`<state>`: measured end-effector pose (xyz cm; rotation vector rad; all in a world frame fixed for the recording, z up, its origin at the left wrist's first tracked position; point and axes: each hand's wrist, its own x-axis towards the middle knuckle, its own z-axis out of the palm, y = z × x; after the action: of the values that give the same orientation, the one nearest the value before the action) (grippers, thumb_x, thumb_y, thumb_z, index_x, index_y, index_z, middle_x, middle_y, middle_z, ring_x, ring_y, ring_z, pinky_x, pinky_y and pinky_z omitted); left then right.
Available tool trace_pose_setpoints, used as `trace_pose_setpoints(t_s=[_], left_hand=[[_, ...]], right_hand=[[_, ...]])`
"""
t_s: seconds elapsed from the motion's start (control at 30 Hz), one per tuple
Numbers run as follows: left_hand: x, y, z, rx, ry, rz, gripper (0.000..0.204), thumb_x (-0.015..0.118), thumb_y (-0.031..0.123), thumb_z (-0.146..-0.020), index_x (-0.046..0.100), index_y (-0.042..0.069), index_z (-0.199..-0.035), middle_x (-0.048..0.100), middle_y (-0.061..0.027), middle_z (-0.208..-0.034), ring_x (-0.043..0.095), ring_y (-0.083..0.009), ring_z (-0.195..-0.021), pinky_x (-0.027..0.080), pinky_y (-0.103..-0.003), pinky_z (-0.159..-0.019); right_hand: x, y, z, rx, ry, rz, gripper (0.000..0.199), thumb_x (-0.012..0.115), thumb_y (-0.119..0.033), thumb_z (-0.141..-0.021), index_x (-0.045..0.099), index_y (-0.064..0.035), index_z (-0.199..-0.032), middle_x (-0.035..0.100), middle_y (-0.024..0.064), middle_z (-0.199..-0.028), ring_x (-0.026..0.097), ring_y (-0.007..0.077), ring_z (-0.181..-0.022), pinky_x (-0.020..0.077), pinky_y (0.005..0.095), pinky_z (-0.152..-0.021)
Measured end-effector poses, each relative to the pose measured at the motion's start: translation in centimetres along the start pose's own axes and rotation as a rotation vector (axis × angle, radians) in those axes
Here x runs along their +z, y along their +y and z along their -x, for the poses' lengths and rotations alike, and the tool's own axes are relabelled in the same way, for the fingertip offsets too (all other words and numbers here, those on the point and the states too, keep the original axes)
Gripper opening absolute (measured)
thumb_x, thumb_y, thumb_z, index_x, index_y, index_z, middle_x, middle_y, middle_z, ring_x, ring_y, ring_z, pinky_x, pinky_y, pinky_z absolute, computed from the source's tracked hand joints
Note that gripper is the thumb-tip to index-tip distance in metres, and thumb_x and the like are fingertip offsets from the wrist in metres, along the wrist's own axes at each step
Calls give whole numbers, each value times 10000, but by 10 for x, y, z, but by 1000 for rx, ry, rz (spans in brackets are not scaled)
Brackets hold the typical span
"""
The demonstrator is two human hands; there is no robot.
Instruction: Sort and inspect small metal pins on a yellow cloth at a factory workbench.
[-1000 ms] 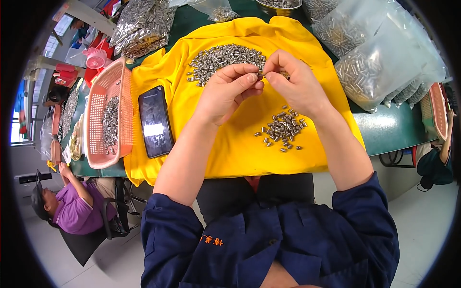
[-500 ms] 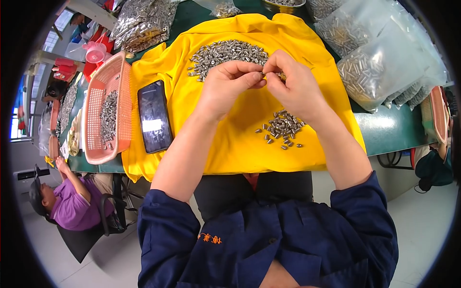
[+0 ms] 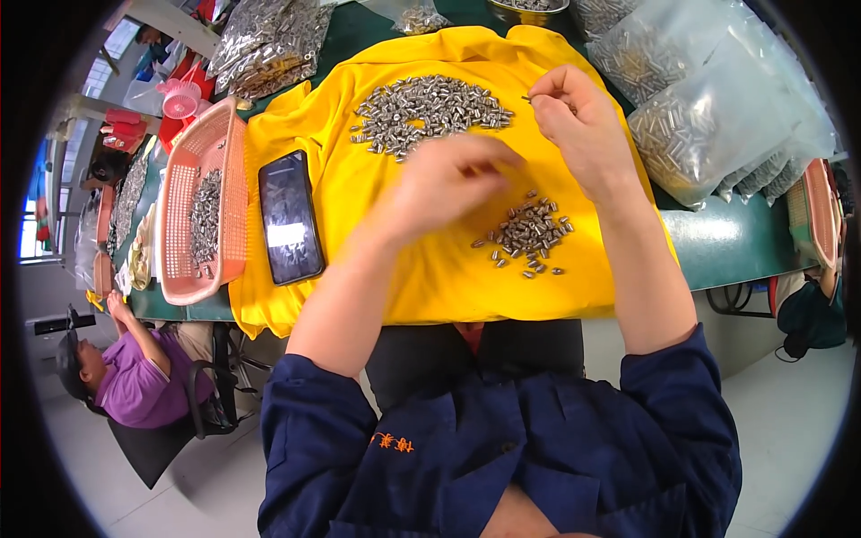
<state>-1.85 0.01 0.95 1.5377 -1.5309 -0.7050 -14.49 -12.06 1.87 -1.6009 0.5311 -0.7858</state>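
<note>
My right hand [image 3: 578, 130] is raised over the right part of the yellow cloth [image 3: 359, 260], fingers pinched. A thin, dark, pin-like piece [image 3: 526, 98] pokes out between thumb and forefinger; the rest of it is hidden. Motion smears my left hand [image 3: 448, 184], so whether it holds anything does not show. It hovers between two heaps of small silvery metal parts. The larger heap [image 3: 421, 108] spreads across the far middle of the cloth. Just right of my left hand lies the smaller heap [image 3: 529, 231], with a few parts scattered around it.
Left of the heaps lies a black phone [image 3: 291, 220], beside a pink plastic basket [image 3: 235, 229] holding metal parts. Clear bags of parts [image 3: 677, 134] crowd the right; another bag [image 3: 269, 45] stands far left. A person in purple [image 3: 139, 381] sits at left.
My hands were together over the cloth and have parted. The left has swung down toward the smaller heap, while the right has risen to the right, still pinching the thin piece.
</note>
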Motion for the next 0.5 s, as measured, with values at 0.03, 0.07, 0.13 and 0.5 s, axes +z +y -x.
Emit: trace_pose_setpoints(t_s=[0.03, 0.07, 0.13, 0.5], left_hand=[[-11, -4, -1, -21, 103, -101, 174, 573, 11, -716, 606, 24, -887, 607, -24, -840, 554, -89, -698, 442, -213, -627], [-22, -8, -2, -42, 207, -201, 179, 572, 13, -720, 607, 27, -894, 607, -20, -850, 552, -88, -694, 442, -215, -627], [-31, -28, -11, -31, 189, -241, 179, 579, 28, -710, 614, 40, -885, 604, -44, -844, 568, -132, -702, 446, -244, -642], [-23, -10, -31, -127, -129, -760, 148, 600, 124, -695, 615, 33, -811, 577, -127, -779, 569, -262, -748, 446, -320, -658]], right_hand=[[2, 0, 0, -1, -7, -25, 73, 496, -84, -766, 505, -27, -810, 496, -9, -687, 425, 46, -608, 358, 189, -531], [5, -2, 0, -1, -7, -30, 73, 496, -84, -766, 505, -27, -810, 496, -9, -687, 425, 46, -608, 358, 189, -531], [8, -3, 1, -51, -2, 39, 71, 495, -86, -762, 503, -27, -801, 498, -8, -685, 429, 52, -608, 366, 193, -540], [8, -3, 3, -107, -14, 111, 91, 500, -108, -745, 500, -26, -783, 498, 3, -669, 445, 71, -615, 382, 214, -555]])
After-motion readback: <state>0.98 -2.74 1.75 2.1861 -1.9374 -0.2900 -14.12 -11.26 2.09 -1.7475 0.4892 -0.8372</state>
